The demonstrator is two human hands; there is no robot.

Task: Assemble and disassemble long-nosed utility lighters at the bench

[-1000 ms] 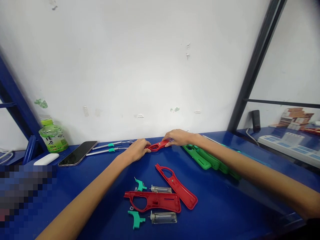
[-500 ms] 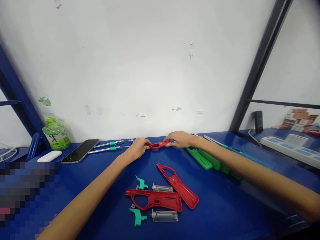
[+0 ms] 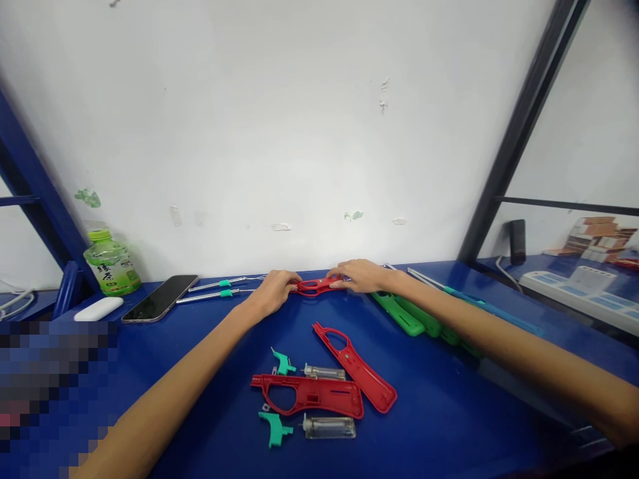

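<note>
Near the wall, my left hand (image 3: pixel 279 291) and my right hand (image 3: pixel 357 275) pinch opposite ends of red plastic shells (image 3: pixel 315 287); two loops show between them. Closer to me lie a red half-shell (image 3: pixel 332 397) placed crosswise and a slanted one (image 3: pixel 370 378). Two clear fuel tanks (image 3: pixel 329 428) and two teal triggers (image 3: pixel 274 429) lie beside them. Left of my left hand are two metal rods with teal clips (image 3: pixel 210 297). Several green shells (image 3: pixel 403 316) sit below my right forearm, which partly hides them.
A phone (image 3: pixel 160 299), a white case (image 3: pixel 98 309) and a green-capped bottle (image 3: pixel 112 266) stand or lie at the left. Beyond my right forearm is a blue lighter (image 3: pixel 479 303). A power strip (image 3: pixel 584 299) is at the far right.
The red piece between my hands now shows two loops rather than one, slightly separated. My hands have barely moved. The view has shifted slightly.
</note>
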